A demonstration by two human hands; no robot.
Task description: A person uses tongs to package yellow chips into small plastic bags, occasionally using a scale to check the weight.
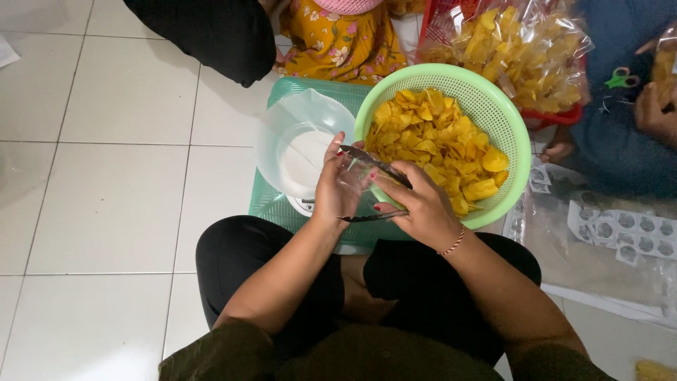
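I sit cross-legged on a white tiled floor. My left hand (336, 185) grips a clear plastic bag (354, 176) at its mouth. My right hand (417, 204) holds the bag's other side together with dark metal tongs (374, 164). Just beyond the hands stands a light green perforated basket (510, 137) filled with yellow chips (437, 144). To its left a clear plastic bowl (300, 152) rests on a green scale (271, 204).
A red basket (560, 116) with bagged chips sits at the back right. Another person's hand (652, 113) and green scissors (620, 77) are at far right. Sheets of round stickers (624, 229) lie on the right. A person in yellow floral cloth (338, 39) sits behind.
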